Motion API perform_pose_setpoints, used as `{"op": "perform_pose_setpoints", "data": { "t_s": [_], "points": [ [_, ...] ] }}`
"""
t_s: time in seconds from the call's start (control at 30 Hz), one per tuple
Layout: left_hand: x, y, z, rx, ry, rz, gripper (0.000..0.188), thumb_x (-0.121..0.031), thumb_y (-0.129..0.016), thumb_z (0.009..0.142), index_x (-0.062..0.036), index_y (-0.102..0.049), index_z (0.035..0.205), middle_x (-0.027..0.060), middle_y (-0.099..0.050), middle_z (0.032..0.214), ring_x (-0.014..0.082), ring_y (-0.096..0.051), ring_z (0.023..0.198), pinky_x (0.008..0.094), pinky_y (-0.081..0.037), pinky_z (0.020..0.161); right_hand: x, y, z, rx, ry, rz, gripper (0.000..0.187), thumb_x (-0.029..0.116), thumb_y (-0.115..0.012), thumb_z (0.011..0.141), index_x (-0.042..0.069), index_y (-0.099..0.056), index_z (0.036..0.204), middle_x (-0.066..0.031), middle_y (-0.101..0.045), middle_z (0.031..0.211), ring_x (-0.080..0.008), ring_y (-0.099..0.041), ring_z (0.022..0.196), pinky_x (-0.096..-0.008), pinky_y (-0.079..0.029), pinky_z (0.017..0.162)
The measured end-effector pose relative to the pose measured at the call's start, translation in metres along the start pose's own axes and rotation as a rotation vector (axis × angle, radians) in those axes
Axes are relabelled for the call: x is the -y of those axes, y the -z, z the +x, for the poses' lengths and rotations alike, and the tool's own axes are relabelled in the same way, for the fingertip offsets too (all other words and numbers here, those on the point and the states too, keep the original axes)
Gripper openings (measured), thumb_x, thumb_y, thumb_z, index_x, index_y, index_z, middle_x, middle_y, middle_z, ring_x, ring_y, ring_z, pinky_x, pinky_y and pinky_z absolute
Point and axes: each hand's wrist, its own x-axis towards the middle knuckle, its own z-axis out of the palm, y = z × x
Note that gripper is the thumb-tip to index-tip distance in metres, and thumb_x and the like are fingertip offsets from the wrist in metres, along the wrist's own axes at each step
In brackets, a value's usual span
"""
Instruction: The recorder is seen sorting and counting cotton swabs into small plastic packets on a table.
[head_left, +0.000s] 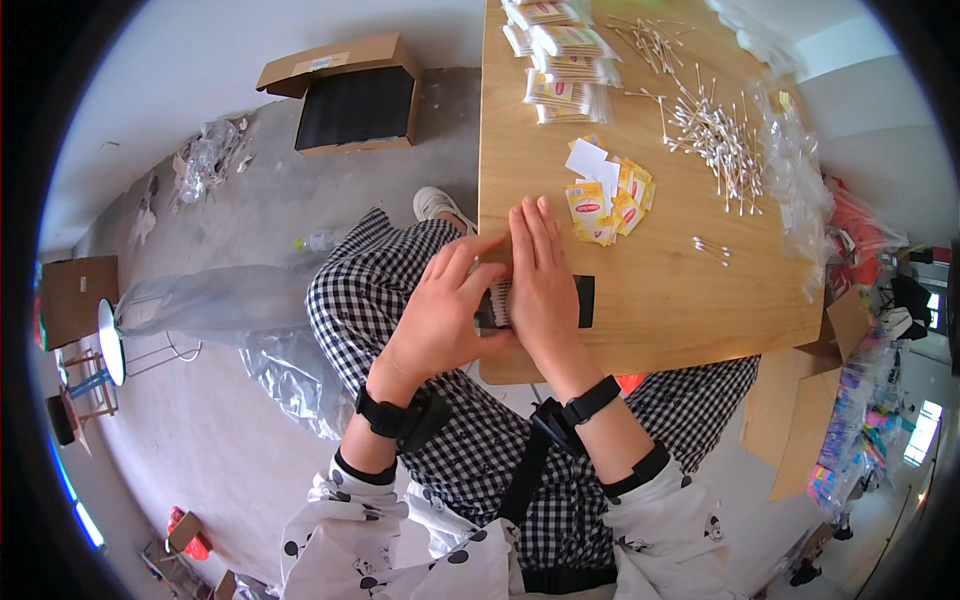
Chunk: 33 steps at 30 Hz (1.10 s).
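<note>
1. Left hand (430,312) curves around the swabs (501,303) at the surface's (690,310) left edge, grip unclear; loose fingers could spill them.
2. Right hand (541,285), flat, unclenched, lies alongside; uneven pressure could skew the row.

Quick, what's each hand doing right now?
Left hand: half-curled at the cotton swabs; whether it holds them can't be told.
Right hand: open, flat, fingers together, alongside the swabs.

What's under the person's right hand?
A black object juts out past the right hand, and thin pale sticks show between it and the left hand. What the right hand itself covers cannot be seen.
</note>
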Motion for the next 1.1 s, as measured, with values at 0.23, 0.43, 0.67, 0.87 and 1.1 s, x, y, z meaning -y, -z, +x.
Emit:
{"op": "perform_pose_setpoints", "data": {
  "t_s": [0.23, 0.43, 0.67, 0.87, 1.1],
  "points": [
    [-0.004, -0.011, -0.017, -0.08, 0.13, -0.049, 0.066, -0.009, -0.081, 0.06, -0.0053, -0.063, 0.123, 0.0166, -0.046, 0.144, 0.0364, -0.047, 0.127, 0.0451, -0.041, 0.107, 0.011, -0.002, -0.002, -0.058, -0.049, 0.096, 0.054, -0.002, -0.048, 0.091, -0.004, -0.039, 0.144, -0.0213, -0.037, 0.152, -0.0365, -0.031, 0.145, -0.0467, -0.031, 0.118],
    [-0.001, -0.016, -0.014, -0.137, 0.134, -0.095, 0.064, -0.01, -0.083, 0.062, -0.0052, -0.064, 0.123, 0.0154, -0.047, 0.144, 0.034, -0.052, 0.119, 0.0435, -0.044, 0.103, 0.008, 0.0, -0.007, -0.174, -0.016, 0.536, 0.057, -0.005, -0.049, 0.091, 0.0, -0.038, 0.147, -0.0203, -0.04, 0.151, -0.0354, -0.034, 0.144, -0.0434, -0.03, 0.117],
    [0.019, -0.024, -0.021, -0.544, 0.577, -0.608, 0.038, -0.005, -0.073, 0.085, -0.0008, -0.062, 0.121, 0.0054, -0.065, 0.105, 0.0123, -0.06, 0.087, 0.0265, -0.049, 0.08, -0.052, 0.062, -0.051, -0.356, -0.181, 0.504, 0.057, -0.009, -0.048, 0.09, 0.002, -0.041, 0.146, -0.018, -0.044, 0.149, -0.0332, -0.037, 0.142, -0.0411, -0.031, 0.116],
    [0.022, -0.031, -0.013, -0.416, 0.586, -0.535, 0.037, -0.005, -0.072, 0.087, 0.0006, -0.062, 0.122, 0.0021, -0.064, 0.089, 0.0085, -0.058, 0.079, 0.0232, -0.049, 0.075, -0.16, 0.12, -0.074, -0.3, -0.23, -0.04, 0.058, -0.008, -0.055, 0.087, 0.004, -0.046, 0.142, -0.018, -0.047, 0.145, -0.0336, -0.041, 0.139, -0.0424, -0.035, 0.114],
    [0.004, -0.032, -0.012, -0.483, 0.586, -0.493, 0.047, -0.003, -0.071, 0.088, 0.0001, -0.054, 0.131, 0.0064, -0.062, 0.105, 0.0114, -0.06, 0.087, 0.0253, -0.051, 0.08, -0.193, 0.134, -0.056, -0.173, -0.216, -0.021, 0.043, -0.007, -0.061, 0.083, 0.003, -0.057, 0.124, -0.0153, -0.061, 0.123, -0.0349, -0.054, 0.118, -0.045, -0.044, 0.101]
  ]
}}
